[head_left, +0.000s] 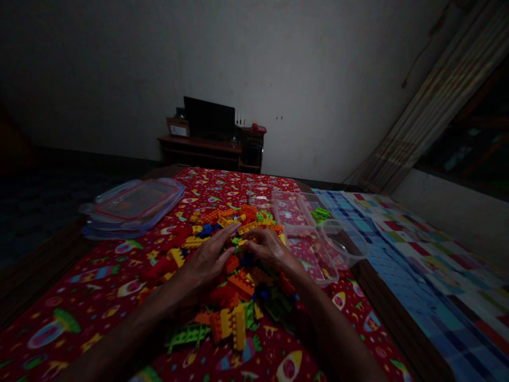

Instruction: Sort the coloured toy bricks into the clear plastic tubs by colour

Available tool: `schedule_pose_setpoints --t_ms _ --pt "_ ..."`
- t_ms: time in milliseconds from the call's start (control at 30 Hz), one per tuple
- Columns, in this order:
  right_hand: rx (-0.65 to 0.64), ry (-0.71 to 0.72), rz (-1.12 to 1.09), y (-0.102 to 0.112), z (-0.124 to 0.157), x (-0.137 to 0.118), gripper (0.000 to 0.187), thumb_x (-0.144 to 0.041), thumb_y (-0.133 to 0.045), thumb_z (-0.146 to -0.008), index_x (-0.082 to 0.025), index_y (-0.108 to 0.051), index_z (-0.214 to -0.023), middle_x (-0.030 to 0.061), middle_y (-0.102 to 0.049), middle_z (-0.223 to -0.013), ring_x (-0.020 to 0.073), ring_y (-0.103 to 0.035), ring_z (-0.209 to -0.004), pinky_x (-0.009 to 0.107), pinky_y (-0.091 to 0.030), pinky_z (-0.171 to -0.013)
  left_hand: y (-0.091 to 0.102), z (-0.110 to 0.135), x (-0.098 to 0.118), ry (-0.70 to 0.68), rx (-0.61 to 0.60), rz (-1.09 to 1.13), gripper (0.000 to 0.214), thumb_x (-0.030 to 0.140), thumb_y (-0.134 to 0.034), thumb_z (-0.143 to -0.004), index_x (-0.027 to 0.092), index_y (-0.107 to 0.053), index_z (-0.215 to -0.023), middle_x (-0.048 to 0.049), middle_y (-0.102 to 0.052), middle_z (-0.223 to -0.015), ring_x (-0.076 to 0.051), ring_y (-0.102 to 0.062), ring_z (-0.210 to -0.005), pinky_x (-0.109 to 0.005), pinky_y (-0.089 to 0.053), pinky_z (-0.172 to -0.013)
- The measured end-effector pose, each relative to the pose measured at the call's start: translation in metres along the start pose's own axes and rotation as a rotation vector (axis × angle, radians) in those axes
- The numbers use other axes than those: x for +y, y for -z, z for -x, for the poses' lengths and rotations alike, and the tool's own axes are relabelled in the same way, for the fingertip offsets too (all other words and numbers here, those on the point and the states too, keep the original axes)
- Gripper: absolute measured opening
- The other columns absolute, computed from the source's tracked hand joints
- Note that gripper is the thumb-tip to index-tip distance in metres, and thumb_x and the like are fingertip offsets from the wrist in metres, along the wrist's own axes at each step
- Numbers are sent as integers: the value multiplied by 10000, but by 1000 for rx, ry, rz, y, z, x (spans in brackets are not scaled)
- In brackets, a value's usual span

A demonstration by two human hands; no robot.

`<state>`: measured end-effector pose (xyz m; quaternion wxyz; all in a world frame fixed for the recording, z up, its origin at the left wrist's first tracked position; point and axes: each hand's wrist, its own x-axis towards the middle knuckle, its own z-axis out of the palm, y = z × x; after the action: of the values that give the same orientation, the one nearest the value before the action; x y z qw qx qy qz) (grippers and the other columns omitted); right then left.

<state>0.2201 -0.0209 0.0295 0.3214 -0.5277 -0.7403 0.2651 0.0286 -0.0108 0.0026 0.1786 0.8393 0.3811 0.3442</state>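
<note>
A heap of toy building bricks (240, 286) in orange, yellow, red, green and blue lies on a red patterned cloth (350, 329). Over the left part of the heap, my left hand (210, 254) is open, its fingers stretched out flat and the thumb apart. My right hand (268, 246) reaches in from the right with curled fingers. At its fingertips shows a small yellow toy brick (242, 243), which seems pinched between finger and thumb. Bricks under both palms are hidden.
Clear plastic containers (334, 276) stand right of the heap; one holds green bricks (320, 214). A round clear tub (358, 246) is beside them. Stacked plastic lids (135, 204) lie at the left. Behind are a desk (199, 144) and a monitor (210, 119).
</note>
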Motion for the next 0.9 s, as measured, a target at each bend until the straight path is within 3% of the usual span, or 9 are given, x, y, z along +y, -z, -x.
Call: schedule_pose_setpoints --t_ms 133,367,500,633,767,900 --pt "-17 63 36 5 4 -1 296 -165 -572 -816 -170 -699 -1083 51 -731 -895 176 -663 -822 268 -496 -754 3 -2 -2 -52 19 -80 515 372 -386 -918 160 -440 -1384 -127 -485 -1430 -245 -469 -1304 -433 -383 -1087" --pt "110 90 -5 20 1 12 287 -172 -580 -824 -192 -694 -1086 69 -717 -1069 188 -670 -943 316 -515 -840 12 -5 -5 -27 35 -171 468 349 -367 -913 174 -529 -1316 -110 -472 -1444 -268 -463 -1308 -453 -397 -1076" --pt "142 48 31 38 -2 25 301 -291 -523 -886 -173 -678 -1116 65 -734 -860 171 -682 -752 300 -530 -710 13 -5 -12 -28 38 -188 448 347 -361 -907 182 -573 -1265 -103 -480 -1439 -277 -488 -1284 -463 -412 -1063" --pt "263 -30 200 70 -17 39 273 -262 -510 -870 -137 -710 -1010 71 -719 -790 164 -666 -688 270 -502 -664 17 -7 -20 -36 54 -201 437 347 -357 -898 182 -613 -1211 -105 -525 -1398 -267 -529 -1245 -440 -436 -1044" --pt "362 -141 449 99 -41 60 259 -217 -524 -854 -120 -690 -1028 102 -716 -889 194 -668 -830 298 -494 -763 25 -8 -28 -20 60 -233 433 360 -361 -890 183 -633 -1177 -110 -547 -1374 -275 -550 -1220 -450 -452 -1027" --pt "352 -186 707 101 -53 69 307 -237 -570 -853 -119 -646 -1126 154 -691 -1036 246 -632 -989 350 -471 -857 34 -9 -43 33 101 -283 446 390 -351 -888 188 -641 -1159 -103 -553 -1365 -279 -524 -1246 -460 -435 -1043"
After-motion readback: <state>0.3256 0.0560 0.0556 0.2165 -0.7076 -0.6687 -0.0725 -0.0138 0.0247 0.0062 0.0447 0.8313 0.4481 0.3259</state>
